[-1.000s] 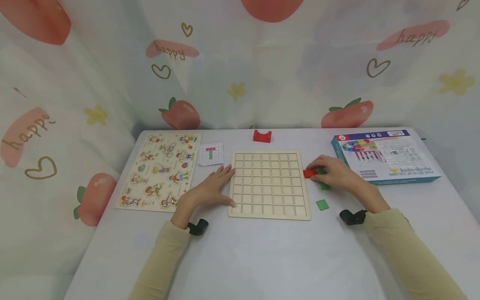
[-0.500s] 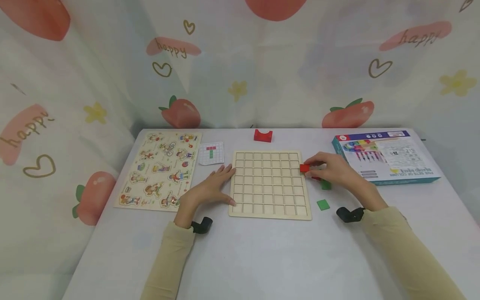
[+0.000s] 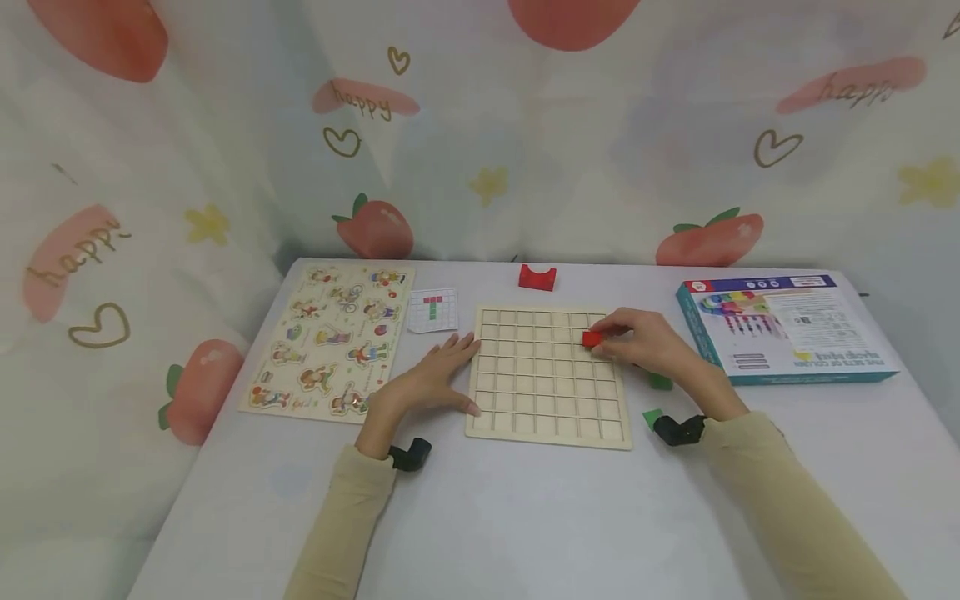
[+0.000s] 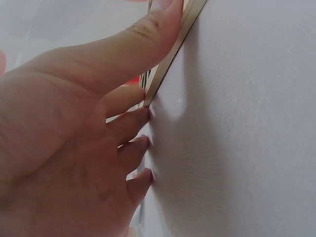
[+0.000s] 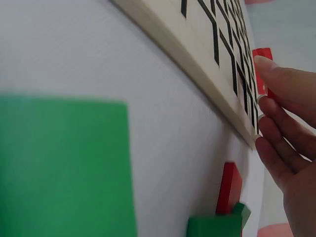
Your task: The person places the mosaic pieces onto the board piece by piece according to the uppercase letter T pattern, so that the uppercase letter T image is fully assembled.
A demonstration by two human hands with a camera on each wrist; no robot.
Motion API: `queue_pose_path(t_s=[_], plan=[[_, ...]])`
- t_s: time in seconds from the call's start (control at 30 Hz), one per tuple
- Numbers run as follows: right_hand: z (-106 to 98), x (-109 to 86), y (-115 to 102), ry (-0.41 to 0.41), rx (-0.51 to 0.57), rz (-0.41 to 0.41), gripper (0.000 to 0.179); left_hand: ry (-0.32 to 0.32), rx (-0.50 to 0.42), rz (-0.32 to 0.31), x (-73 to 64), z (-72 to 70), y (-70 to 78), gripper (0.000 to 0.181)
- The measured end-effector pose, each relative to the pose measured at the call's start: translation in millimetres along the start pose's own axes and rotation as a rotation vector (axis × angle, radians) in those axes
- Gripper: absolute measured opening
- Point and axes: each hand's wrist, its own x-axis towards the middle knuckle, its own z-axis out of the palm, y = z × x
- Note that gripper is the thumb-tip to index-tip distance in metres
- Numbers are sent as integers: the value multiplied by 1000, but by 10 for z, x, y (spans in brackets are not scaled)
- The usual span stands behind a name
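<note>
the right hand (image 3: 647,340) has a red tile (image 3: 591,339) pinched in its grip at the board's (image 3: 543,379) right side, toward the far edge. the left hand (image 3: 429,379), its grip released, rests spread fingers and thumb along the board's left edge. a green tile (image 3: 651,418) lies on the desk (image 3: 525,517), right of the board.

2 hands (image 3: 429,382) (image 3: 654,343) | 2 boards (image 3: 546,383) (image 3: 327,342) | 1 card (image 3: 433,311) | 1 box (image 3: 787,329) | 1 arched block (image 3: 537,279)

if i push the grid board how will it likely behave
The grid board is thin but straight-edged, so it is probably stiff. Broad and flat on the table, it should slide rather than tip. The left hand at its edge may resist a leftward push.
</note>
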Motion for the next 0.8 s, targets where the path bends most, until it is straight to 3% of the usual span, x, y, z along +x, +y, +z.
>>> queue_pose_path(t_s=[0.53,0.8], plan=[[158,300,-273,-11,23,-71,35,5,15,-12,42,32,33,111],[261,458,-418,-57,34,-58,36,6,14,-16,31,33,-11,111]])
